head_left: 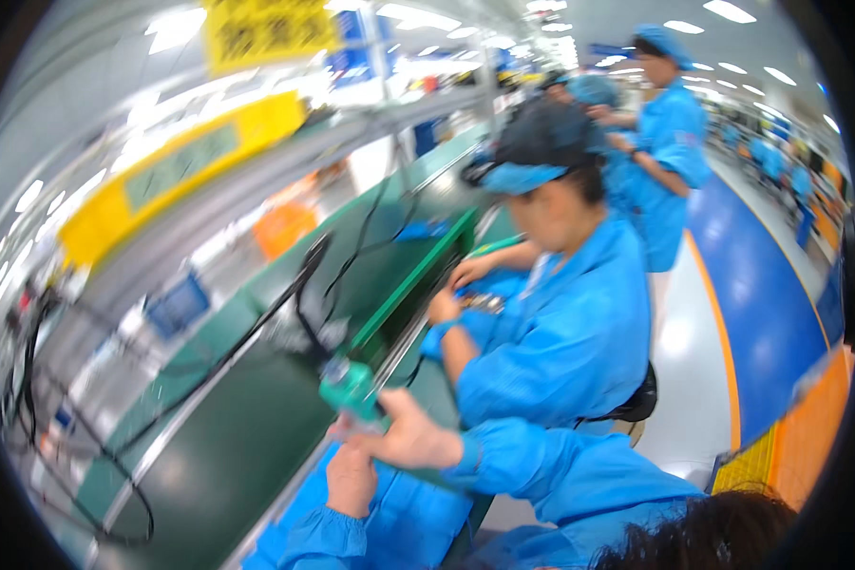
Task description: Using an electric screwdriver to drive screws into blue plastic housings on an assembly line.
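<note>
Where the green conveyor belt (pixel 256 418) runs past the desk (pixel 427 380), the right hand (pixel 410 439) grips a green handheld tool (pixel 350 388), its fingers clenched around the body, held above the belt's near edge. The left hand (pixel 351 478) sits just below it, fingers curled, though whether they grasp anything I cannot tell; it lies on blue fabric (pixel 399 522). A black cable (pixel 294 294) trails over the belt from the tool. Beside, a co-worker in a blue coat (pixel 560 332) handles small parts. A blurred blue bin (pixel 178 304) stands beyond the belt, its contents unreadable.
</note>
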`<state>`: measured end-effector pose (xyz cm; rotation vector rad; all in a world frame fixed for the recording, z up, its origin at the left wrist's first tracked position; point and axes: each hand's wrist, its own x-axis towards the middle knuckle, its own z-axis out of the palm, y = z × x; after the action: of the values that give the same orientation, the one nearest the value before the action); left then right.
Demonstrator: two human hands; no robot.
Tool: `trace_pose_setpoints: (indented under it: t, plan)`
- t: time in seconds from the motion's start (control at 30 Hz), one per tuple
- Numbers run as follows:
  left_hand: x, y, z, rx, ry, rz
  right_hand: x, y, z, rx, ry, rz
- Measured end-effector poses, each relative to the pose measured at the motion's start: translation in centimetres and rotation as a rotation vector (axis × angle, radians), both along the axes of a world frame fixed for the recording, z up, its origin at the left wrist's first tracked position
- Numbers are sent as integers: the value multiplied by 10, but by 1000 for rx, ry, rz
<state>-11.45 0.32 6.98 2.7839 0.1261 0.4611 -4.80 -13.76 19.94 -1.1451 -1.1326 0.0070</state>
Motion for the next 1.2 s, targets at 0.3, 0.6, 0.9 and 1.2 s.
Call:
trace_pose_setpoints:
  t: [0.3,0.6,0.9,1.2]
  plan:
    - [165,-21,8,5,-413,-415,20,-27,3,-77,-15,-33]
    - [186,-26,-14,-45,-385,-513,26,-26,-3,-63,5,10]
    - [209,-30,-3,-77,-445,-604,16,-41,6,-188,146,118]
    - [225,-41,0,-131,-480,-675,26,-27,-14,-45,-10,4]
